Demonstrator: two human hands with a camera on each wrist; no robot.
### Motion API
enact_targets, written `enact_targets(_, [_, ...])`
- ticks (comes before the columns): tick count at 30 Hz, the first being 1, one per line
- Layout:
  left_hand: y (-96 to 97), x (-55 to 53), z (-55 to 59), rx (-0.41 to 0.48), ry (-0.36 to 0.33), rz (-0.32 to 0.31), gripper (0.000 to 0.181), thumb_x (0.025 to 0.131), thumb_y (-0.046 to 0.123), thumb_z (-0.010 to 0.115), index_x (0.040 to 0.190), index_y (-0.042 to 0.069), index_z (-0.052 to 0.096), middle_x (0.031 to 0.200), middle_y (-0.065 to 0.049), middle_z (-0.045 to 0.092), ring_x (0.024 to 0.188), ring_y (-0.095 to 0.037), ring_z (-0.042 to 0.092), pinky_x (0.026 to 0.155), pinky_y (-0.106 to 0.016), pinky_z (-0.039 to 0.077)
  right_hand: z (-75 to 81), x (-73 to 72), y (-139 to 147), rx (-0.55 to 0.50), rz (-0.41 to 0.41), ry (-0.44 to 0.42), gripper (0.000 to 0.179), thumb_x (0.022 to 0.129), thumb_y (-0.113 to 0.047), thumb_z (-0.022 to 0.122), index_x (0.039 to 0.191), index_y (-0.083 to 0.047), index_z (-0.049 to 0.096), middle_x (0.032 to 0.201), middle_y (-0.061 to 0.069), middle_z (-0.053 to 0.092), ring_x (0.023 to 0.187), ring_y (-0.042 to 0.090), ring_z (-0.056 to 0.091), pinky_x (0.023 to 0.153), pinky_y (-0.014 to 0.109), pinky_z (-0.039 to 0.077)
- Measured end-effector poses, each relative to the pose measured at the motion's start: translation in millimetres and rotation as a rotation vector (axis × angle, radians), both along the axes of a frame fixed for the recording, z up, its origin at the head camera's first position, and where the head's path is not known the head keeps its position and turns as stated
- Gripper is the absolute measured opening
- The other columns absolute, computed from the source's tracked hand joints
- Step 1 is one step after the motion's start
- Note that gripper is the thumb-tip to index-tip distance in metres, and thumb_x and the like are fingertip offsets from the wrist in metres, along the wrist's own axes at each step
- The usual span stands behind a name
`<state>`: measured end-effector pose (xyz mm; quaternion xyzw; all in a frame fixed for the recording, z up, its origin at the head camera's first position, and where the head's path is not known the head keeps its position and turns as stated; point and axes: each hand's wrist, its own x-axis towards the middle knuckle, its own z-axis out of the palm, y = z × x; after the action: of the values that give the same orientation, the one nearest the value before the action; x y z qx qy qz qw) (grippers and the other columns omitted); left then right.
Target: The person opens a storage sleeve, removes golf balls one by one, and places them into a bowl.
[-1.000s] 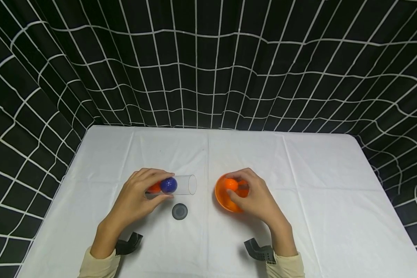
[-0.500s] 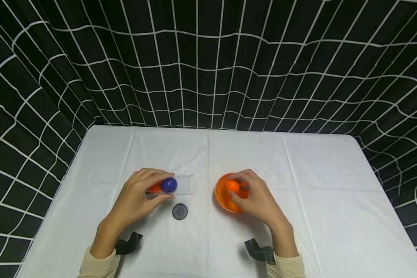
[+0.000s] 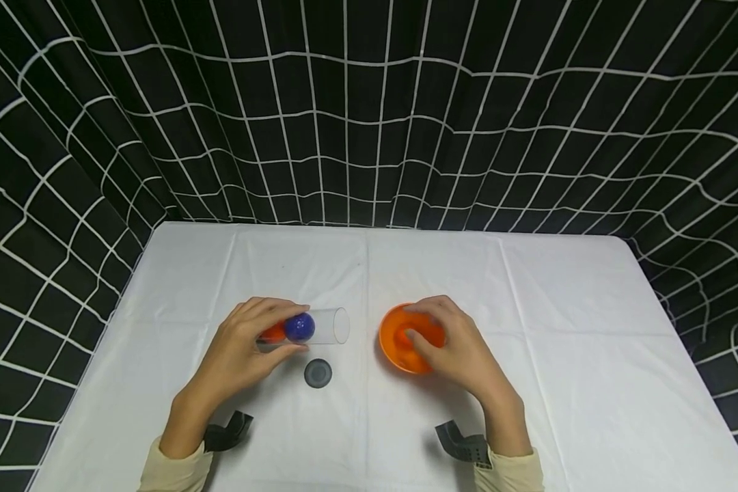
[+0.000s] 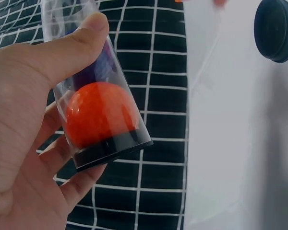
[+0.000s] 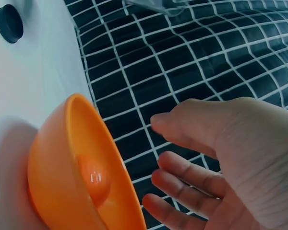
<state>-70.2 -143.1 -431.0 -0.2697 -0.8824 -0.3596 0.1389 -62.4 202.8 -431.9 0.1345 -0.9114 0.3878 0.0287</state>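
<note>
While left hand (image 3: 240, 352) grips clear plastic tube (image 3: 320, 326) holding 2 balls, right hand (image 3: 452, 348), fingers loose, reaches orange ball (image 5: 93, 179) in orange plastic bowl (image 3: 393, 359); black cap (image 3: 318, 374) off.

In our head view, the left hand (image 3: 246, 348) covers the tube's (image 3: 322, 326) closed end and most of its orange ball (image 3: 275, 333). The right hand (image 3: 452, 348) hides part of the bowl (image 3: 393, 342). Our left wrist view cuts off the tube's mouth and blurs the blue ball (image 4: 93, 72).

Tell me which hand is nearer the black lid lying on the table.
Left. The left hand, gripping the clear tube, sits just beside the black lid. The right hand is farther off, at the orange bowl.
</note>
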Motion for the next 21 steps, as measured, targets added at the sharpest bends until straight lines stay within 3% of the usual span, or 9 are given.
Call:
enact_targets(10, [1.7, -0.4, 1.6, 0.017, -0.012, -0.033, 0.058, 0.076, 0.028, 0.096, 0.131, 0.023, 0.075, 0.123, 0.002, 0.076, 0.114, -0.016, 0.068, 0.098, -0.038, 0.058, 7.6, 4.2, -7, -0.096, 0.048, 0.014, 0.028, 0.095, -0.015, 0.080, 0.122, -0.012, 0.075, 0.126, 0.002, 0.073, 0.120, 0.024, 0.068, 0.107, 0.043, 0.054])
enact_targets(17, [3.0, 2.4, 1.7, 0.011, -0.022, -0.039, 0.057, 0.080, 0.026, 0.094, 0.133, 0.025, 0.074, 0.124, 0.002, 0.076, 0.115, -0.020, 0.071, 0.100, -0.047, 0.058, 13.2, 7.4, -14, -0.200, 0.104, -0.009, 0.027, 0.096, -0.016, 0.079, 0.123, -0.010, 0.074, 0.126, 0.004, 0.072, 0.119, 0.027, 0.070, 0.107, 0.044, 0.058])
enact_targets(21, [3.8, 3.1, 2.1, 0.000, 0.008, -0.043, 0.057, 0.080, 0.027, 0.093, 0.134, 0.026, 0.074, 0.124, 0.004, 0.076, 0.115, -0.020, 0.072, 0.100, -0.049, 0.056, 13.1, 8.6, -18, -0.278, 0.127, -0.014, 0.030, 0.096, -0.011, 0.079, 0.125, -0.007, 0.073, 0.129, 0.010, 0.070, 0.117, 0.031, 0.071, 0.103, 0.039, 0.061])
